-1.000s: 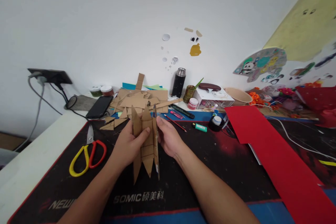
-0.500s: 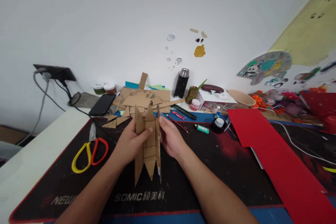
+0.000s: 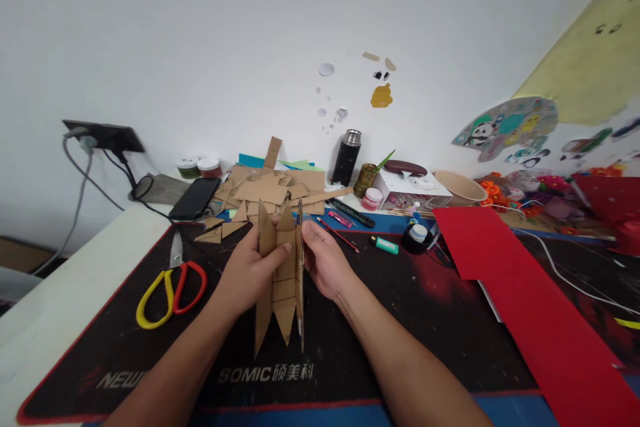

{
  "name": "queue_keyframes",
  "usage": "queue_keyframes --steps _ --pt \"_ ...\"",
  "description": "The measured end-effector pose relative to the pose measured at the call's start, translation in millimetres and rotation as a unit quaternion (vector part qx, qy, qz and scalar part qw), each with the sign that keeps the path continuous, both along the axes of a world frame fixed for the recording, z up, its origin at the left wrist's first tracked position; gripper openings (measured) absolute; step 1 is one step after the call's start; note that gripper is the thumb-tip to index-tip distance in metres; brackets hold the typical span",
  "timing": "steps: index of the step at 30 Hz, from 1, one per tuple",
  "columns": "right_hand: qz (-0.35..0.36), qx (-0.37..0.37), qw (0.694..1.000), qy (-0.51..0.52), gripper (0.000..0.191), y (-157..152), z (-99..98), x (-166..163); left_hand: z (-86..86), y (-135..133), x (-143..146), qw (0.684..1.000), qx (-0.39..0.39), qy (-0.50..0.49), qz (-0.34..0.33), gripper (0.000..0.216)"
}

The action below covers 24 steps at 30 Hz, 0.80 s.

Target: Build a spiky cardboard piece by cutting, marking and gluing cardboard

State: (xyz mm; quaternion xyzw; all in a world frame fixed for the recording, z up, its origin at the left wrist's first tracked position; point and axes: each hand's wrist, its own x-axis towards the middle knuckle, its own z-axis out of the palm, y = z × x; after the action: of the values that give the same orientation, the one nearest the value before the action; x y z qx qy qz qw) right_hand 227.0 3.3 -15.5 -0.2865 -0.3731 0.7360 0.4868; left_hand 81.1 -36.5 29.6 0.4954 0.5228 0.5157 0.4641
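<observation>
Between my hands stands a folded piece of brown cardboard [image 3: 285, 287] with pointed ends at top and bottom and creases across its panels. My left hand [image 3: 253, 267] grips its left panel, the thumb lying over the inner face and the fingers hidden behind. On the other side, my right hand [image 3: 325, 260] is closed at the edge of the right panel, which is seen nearly edge-on; its fingertips are partly hidden. Scissors [image 3: 173, 290] with one yellow and one red handle lie left of my left forearm.
Cardboard scraps [image 3: 265, 190] are heaped behind my hands. A black flask [image 3: 347, 159], a pencil [image 3: 340, 235], a pink-capped jar [image 3: 373, 198] and a teal eraser [image 3: 385, 245] sit to the right. Red sheets [image 3: 525, 307] cover the right side of the black mat [image 3: 400, 347].
The right panel of the cardboard has tilted slightly inward, its lower tip shifting a little left. Both hands keep almost the same position.
</observation>
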Motion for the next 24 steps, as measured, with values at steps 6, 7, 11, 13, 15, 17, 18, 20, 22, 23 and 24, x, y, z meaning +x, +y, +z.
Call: queue_keyframes --steps 6,7,11,13,15,17,18,20,22,23,24 --pt "0.007 -0.003 1.000 0.025 0.051 -2 1.9 -2 -5.4 1 -2 0.999 -0.016 -0.043 -0.013 0.063" --pt "0.007 -0.006 1.000 0.026 0.051 -2 2.2 -2 -7.6 1 -2 0.999 -0.019 -0.046 -0.014 0.064" --pt "0.002 -0.014 1.000 0.017 0.051 -2 2.1 -3 -13.8 4 -4 0.998 -0.022 -0.050 -0.010 0.066" --pt "-0.007 -0.011 1.000 0.007 0.051 -2 1.5 -4 -14.1 5 -4 0.998 -0.021 -0.050 -0.008 0.064" --pt "-0.015 -0.006 1.000 -0.002 0.051 -2 1.5 -4 -13.6 5 -3 0.998 -0.020 -0.054 -0.010 0.061" --pt "-0.015 -0.004 1.000 -0.005 0.051 -3 2.7 -5 -13.0 5 -2 0.998 -0.019 -0.060 -0.009 0.060" --pt "-0.012 -0.004 1.000 -0.005 0.051 -3 3.7 -5 -12.9 5 -1 0.998 -0.021 -0.061 -0.005 0.060" --pt "-0.005 -0.003 1.000 -0.006 0.053 -4 6.0 -6 -13.0 5 -1 0.997 -0.032 -0.065 0.004 0.062" --pt "-0.007 -0.005 1.000 -0.012 0.056 -4 7.8 -6 -13.4 4 -1 0.997 -0.040 -0.067 0.010 0.066" --pt "-0.009 -0.006 1.000 -0.015 0.057 -4 8.3 -6 -13.7 4 -1 0.997 -0.039 -0.064 0.009 0.069" --pt "-0.012 -0.007 1.000 -0.016 0.057 -4 8.4 -6 -14.1 5 -2 0.998 -0.034 -0.057 0.004 0.073"
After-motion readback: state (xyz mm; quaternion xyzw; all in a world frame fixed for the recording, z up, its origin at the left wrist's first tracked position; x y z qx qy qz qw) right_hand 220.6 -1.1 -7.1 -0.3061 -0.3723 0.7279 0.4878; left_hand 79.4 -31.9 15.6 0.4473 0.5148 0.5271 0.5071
